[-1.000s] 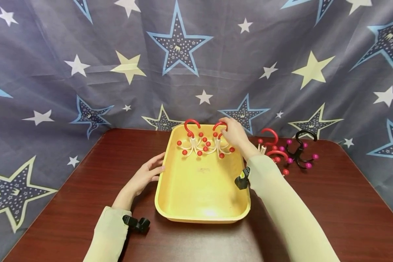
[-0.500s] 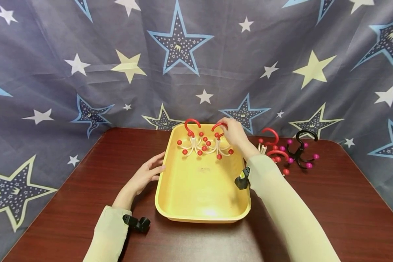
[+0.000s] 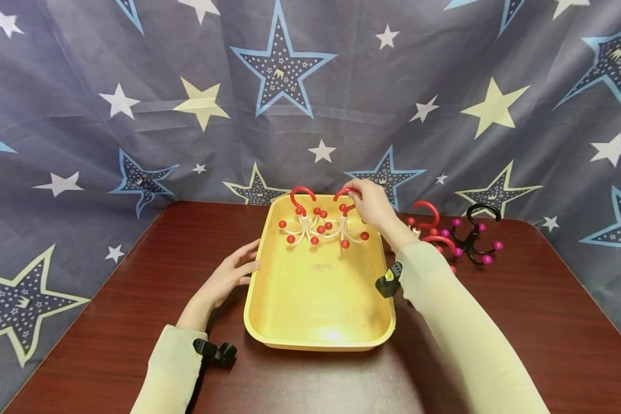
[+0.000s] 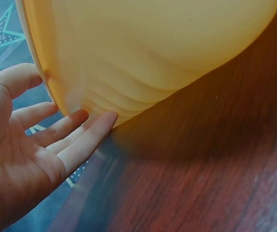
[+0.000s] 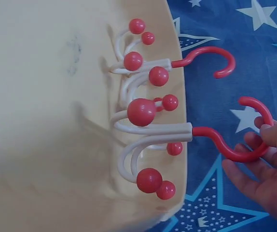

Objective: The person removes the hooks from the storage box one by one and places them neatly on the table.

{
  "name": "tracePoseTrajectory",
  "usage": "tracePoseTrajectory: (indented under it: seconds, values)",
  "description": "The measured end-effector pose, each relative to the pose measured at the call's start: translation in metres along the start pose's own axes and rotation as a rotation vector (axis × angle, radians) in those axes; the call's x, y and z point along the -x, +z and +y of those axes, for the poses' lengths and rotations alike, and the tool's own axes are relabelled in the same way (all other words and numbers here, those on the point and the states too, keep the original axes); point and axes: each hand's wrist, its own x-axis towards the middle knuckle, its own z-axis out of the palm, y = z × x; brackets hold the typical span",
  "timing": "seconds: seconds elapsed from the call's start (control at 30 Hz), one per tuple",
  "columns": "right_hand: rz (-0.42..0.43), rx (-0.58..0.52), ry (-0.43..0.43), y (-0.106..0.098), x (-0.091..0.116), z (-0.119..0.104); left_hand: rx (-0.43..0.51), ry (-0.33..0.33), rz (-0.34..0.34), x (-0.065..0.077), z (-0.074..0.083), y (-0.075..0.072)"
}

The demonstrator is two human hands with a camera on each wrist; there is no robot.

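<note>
My right hand [image 3: 376, 206] pinches the red hook of a claw hanger [image 5: 170, 131] with white curved arms and red ball tips. The hanger stands upright over the far right part of the yellow tray [image 3: 318, 305]. Right beside it, at the far left of the tray, another red-and-white claw hanger [image 3: 303, 225] stands with its hook up; their ball tips overlap in the head view. My left hand [image 3: 226, 280] rests against the tray's left side, fingers [image 4: 78, 145] extended along the outer wall and thumb at the rim.
Right of the tray, several more hangers lie on the dark red wooden table [image 3: 538, 322]. Among them are a red-hooked hanger [image 3: 430, 214] and a black one [image 3: 473, 238] with magenta ball tips. A grey star-patterned curtain [image 3: 269, 144] hangs behind the table.
My right hand has lifted slightly, and the hanger it pinches has turned a little, its ball tips shifting position. The left hand, the tray and the other hangers keep their places.
</note>
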Motion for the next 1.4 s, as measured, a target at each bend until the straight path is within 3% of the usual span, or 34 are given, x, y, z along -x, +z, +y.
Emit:
tracePoseTrajectory:
  seconds: [0.33,0.8,1.4]
  values:
    - [0.005,-0.02,-0.015,-0.02,0.003,-0.008,-0.001,0.0,0.001,0.001,0.001,0.001]
    - [0.096,-0.073,-0.093,-0.054,0.021,-0.01,-0.002,0.0,0.009,0.002,0.003,0.003]
    - [0.235,-0.136,-0.063,-0.103,0.046,0.004,-0.002,-0.012,0.009,0.001,0.002,0.002]
